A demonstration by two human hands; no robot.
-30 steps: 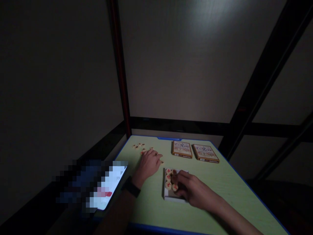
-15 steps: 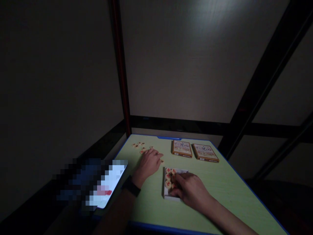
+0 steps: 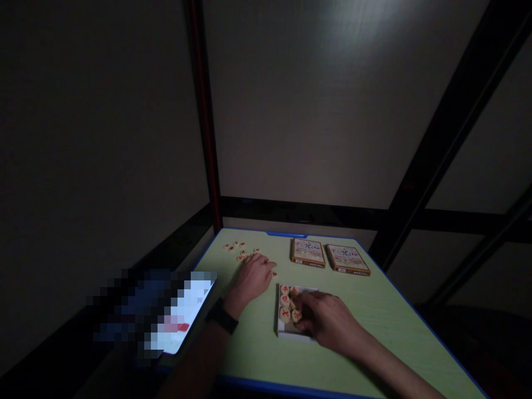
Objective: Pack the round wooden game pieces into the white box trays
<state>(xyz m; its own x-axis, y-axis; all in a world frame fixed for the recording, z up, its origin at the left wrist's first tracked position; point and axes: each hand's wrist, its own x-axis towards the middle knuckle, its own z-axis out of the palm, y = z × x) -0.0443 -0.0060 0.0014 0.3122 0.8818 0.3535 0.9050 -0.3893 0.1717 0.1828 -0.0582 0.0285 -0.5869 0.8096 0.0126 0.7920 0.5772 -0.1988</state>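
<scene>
Discs (image 3: 285, 315) round, cream, red-marked, in rectangular white box (image 3: 291, 335); right fingers (image 3: 308, 302) curled above.

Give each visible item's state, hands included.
White rectangular tray: open, partly filled.
Round cream red-marked pieces: inside the tray.
Scattered round cream pieces: loose, partly covered.
Two flat orange-edged boxes: closed.
Bright white screen: lit.
Black wristband: worn.
Left hand: palm down.
Right hand: bent over the tray.

My right hand (image 3: 332, 321) reaches in among the red-marked round pieces (image 3: 285, 314) in a white tray (image 3: 286, 335), while my left hand (image 3: 252, 276) lies palm-down among loose pieces (image 3: 243, 251) on the green table (image 3: 382, 316), with two flat boxes (image 3: 308, 252) beyond and a glowing, partly blurred screen (image 3: 194, 311) at my left.
</scene>
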